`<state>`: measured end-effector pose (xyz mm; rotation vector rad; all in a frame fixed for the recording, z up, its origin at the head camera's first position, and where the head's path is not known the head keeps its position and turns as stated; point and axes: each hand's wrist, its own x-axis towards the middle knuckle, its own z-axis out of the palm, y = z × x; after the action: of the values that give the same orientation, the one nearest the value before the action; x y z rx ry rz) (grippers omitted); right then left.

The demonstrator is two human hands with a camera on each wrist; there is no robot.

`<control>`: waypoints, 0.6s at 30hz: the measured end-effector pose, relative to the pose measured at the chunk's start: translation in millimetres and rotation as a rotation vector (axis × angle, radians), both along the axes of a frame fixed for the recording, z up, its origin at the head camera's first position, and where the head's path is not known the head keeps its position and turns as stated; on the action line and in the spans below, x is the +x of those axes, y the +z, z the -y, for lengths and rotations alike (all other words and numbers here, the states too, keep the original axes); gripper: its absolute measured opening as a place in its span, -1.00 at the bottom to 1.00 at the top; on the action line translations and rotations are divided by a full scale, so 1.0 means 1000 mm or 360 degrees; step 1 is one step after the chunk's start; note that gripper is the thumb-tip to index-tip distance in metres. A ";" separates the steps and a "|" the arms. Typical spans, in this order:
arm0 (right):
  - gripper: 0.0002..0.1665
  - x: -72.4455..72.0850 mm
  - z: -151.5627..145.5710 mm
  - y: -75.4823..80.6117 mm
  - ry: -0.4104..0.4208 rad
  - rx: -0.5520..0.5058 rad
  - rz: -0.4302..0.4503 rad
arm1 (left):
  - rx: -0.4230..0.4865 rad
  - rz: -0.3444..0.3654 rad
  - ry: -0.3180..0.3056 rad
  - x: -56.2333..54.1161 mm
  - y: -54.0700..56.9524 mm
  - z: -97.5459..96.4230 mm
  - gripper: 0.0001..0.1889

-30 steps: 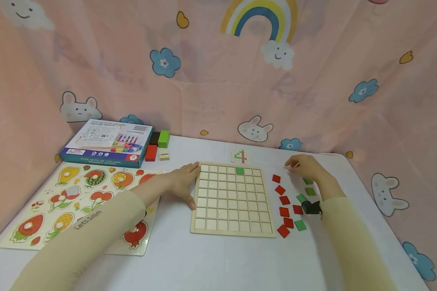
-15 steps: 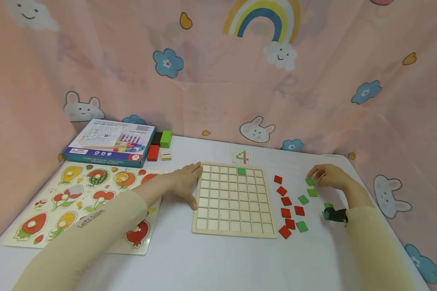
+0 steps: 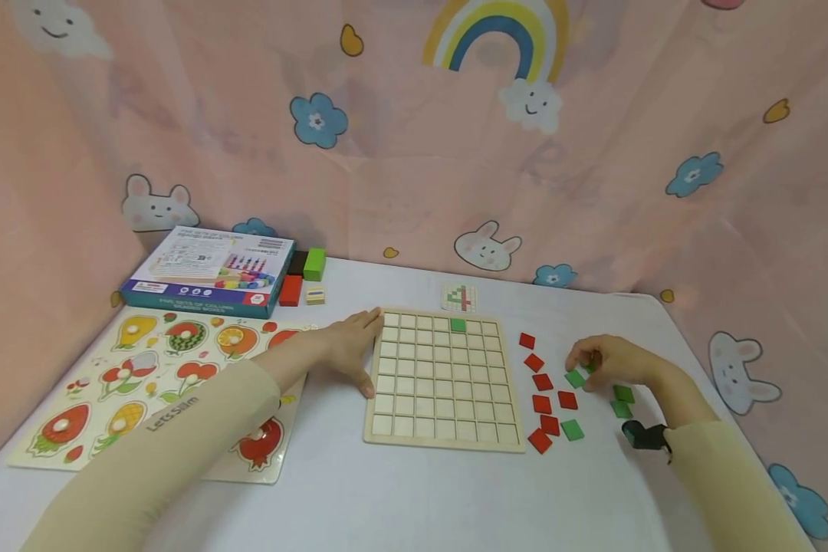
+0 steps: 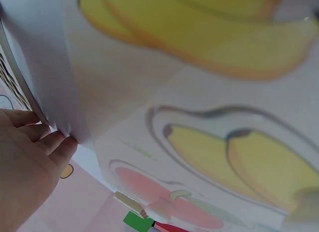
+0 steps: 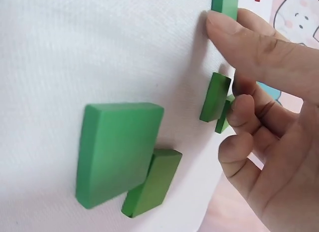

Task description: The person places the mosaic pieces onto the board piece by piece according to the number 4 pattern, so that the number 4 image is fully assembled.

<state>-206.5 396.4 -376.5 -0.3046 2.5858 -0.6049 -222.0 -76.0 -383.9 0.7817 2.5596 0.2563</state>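
A wooden grid board (image 3: 444, 446) lies on the table with one green tile (image 3: 458, 325) in its far row. My left hand (image 3: 347, 349) rests against the board's left edge, fingers extended, as the left wrist view also shows. Right of the board, my right hand (image 3: 614, 362) holds thumb and index finger around a loose green square tile (image 3: 575, 379); the right wrist view shows the thumb touching that tile (image 5: 224, 3) at its edge. The other fingers curl loosely. Two more green tiles (image 3: 623, 393) lie by the wrist, and others are partly hidden by the hand.
Several red tiles (image 3: 541, 403) lie between board and right hand, with a green tile (image 3: 573, 429) nearby. Behind the board is a small pattern card (image 3: 459, 297). A fruit puzzle board (image 3: 276, 460), a box (image 3: 200, 305) and coloured blocks (image 3: 313, 264) occupy the left.
My right hand first moved right over the green tiles, then came nearer and slightly left, to another green tile. The left hand stays at the board's edge.
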 end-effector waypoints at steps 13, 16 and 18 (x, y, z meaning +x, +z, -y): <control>-0.77 -0.007 0.006 0.001 0.0056 0.0062 -0.0191 | -0.0006 -0.0005 -0.0011 0.000 0.000 0.000 0.42; -0.80 -0.009 0.014 0.007 0.0037 0.0012 -0.0204 | -0.0009 -0.0012 -0.0015 0.000 0.001 0.000 0.42; -0.84 -0.011 0.025 0.010 -0.0004 -0.0050 -0.0219 | -0.0005 -0.0014 -0.0015 0.000 0.002 -0.001 0.42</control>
<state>-217.6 371.8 -366.3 -0.3652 2.7104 -0.6471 -222.0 -75.4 -382.4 0.7954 2.5632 0.2466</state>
